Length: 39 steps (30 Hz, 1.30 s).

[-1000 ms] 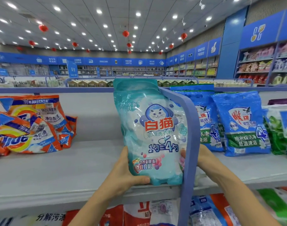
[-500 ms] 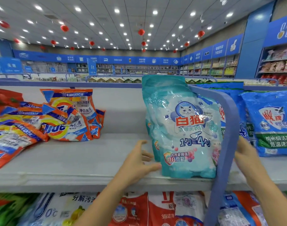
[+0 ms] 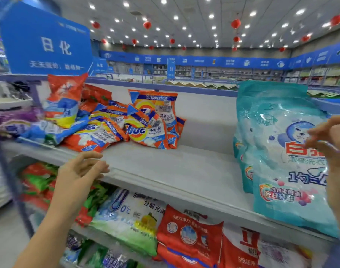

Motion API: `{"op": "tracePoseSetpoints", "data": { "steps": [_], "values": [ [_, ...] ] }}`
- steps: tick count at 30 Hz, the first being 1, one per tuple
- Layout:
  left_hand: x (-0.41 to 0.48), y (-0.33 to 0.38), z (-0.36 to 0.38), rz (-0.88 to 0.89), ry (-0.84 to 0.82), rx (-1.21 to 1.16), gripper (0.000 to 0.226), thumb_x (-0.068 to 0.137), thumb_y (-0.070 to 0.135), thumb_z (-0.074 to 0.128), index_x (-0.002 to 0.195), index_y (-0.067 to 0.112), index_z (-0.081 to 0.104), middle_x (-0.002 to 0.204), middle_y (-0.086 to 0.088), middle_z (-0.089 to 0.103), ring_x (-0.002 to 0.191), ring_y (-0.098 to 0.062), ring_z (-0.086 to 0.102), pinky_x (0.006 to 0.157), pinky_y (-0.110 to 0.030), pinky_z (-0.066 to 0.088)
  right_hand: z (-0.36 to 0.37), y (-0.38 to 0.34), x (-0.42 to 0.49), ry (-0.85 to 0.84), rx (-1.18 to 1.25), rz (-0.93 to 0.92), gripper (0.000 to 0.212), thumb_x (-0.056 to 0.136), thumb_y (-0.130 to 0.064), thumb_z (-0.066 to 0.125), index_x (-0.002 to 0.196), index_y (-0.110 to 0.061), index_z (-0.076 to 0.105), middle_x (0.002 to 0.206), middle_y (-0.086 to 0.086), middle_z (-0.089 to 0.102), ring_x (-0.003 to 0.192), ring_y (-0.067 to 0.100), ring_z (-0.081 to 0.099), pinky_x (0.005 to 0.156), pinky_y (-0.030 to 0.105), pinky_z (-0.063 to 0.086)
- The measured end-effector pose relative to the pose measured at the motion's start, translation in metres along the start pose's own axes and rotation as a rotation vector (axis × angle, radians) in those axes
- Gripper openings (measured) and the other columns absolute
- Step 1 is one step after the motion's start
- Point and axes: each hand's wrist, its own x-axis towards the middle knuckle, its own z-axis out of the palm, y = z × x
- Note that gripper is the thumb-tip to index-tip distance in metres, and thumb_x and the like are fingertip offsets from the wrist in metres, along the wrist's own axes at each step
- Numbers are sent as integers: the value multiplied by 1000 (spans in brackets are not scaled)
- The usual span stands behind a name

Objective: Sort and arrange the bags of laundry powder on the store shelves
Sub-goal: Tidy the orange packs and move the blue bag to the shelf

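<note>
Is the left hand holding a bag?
No, the left hand hovers open over the shelf front edge, fingers spread, touching no bag.

Worn on the head, close before the upper shelf (image 3: 175, 171), facing forward and slightly downward; wide-angle, reaching from the ceiling (image 3: 184, 8) to the red laundry powder bag (image 3: 188, 235) one tier beneath.

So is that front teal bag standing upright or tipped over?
Upright: the teal bag stands on its base on the shelf.
</note>
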Motion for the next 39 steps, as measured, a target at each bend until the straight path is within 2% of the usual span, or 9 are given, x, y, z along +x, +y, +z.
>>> {"op": "tracePoseSetpoints", "data": {
  "steps": [4, 8, 12, 20, 25, 29, 32, 36, 39],
  "values": [
    [5, -8, -39, 26, 126, 41, 18, 90, 8, 61, 84, 23, 66, 73, 0, 73, 64, -6, 69, 60, -15, 54, 69, 26, -27, -89, 102, 19, 6, 90, -29, 56, 86, -28, 61, 72, -8, 67, 64, 8, 61, 64, 18, 52],
    [21, -17, -83, 47, 201, 52, 14, 91, 15, 60, 83, 24, 67, 75, -2, 73, 63, -8, 69, 58, -18, 55, 127, 51, -41, -133, 129, 49, 40, 93, -1, 48, 77, -33, 66, 63, -7, 65, 60, 7, 61, 56, 18, 51],
    [51, -34, -123, 45, 210, 47, 17, 89, 27, 61, 77, 38, 68, 72, 4, 73, 63, -10, 69, 49, -20, 52, 193, 70, -56, -215, 93, 81, 40, 94, -2, 49, 76, -33, 66, 65, -3, 66, 59, 10, 62, 55, 18, 51],
    [173, -95, -214, 100, 154, 16, 18, 91, 11, 59, 80, 24, 64, 65, 6, 71, 59, -4, 67, 56, -13, 53, 364, 92, -67, -320, 52, 128, 18, 91, -3, 54, 81, -15, 63, 69, 4, 68, 57, 13, 60, 54, 22, 51],
    [247, -121, -261, 148, 75, 90, 21, 90, 5, 60, 78, 22, 62, 64, 10, 70, 61, 2, 64, 58, -7, 48, 482, 93, -59, -420, -80, 148, 21, 90, -6, 57, 80, -24, 62, 69, -5, 68, 62, 2, 62, 55, 14, 48],
    [289, -137, -287, 254, 78, 325, 16, 88, 6, 65, 84, 22, 62, 80, 6, 66, 73, 6, 58, 69, -4, 42, 559, 101, -59, -525, -291, 69, 7, 88, -11, 61, 87, -15, 66, 80, -3, 68, 72, 10, 62, 64, 16, 46],
    [309, -143, -294, 334, 48, 481, 15, 85, 4, 67, 97, 13, 65, 90, 2, 65, 77, 4, 53, 73, -10, 37, 608, 111, -51, -544, -444, 73, 18, 89, -20, 61, 105, -13, 65, 93, -5, 64, 80, 8, 58, 75, 17, 43],
    [334, -151, -301, 368, -169, 758, 46, 78, 15, 77, 120, 5, 61, 118, -11, 62, 109, -29, 57, 93, -33, 40, 650, 113, -42, -503, -464, 71, 23, 90, -21, 61, 110, -10, 62, 97, -4, 60, 88, 8, 56, 79, 22, 43],
    [347, -164, -300, 315, -383, 1083, 80, 78, 45, 72, 142, 10, 40, 139, -7, 47, 130, -25, 41, 106, -34, 34, 671, 113, -51, -693, -400, 39, 22, 90, -21, 62, 107, -7, 64, 99, 1, 66, 90, 8, 58, 78, 14, 43]
  ]
}}
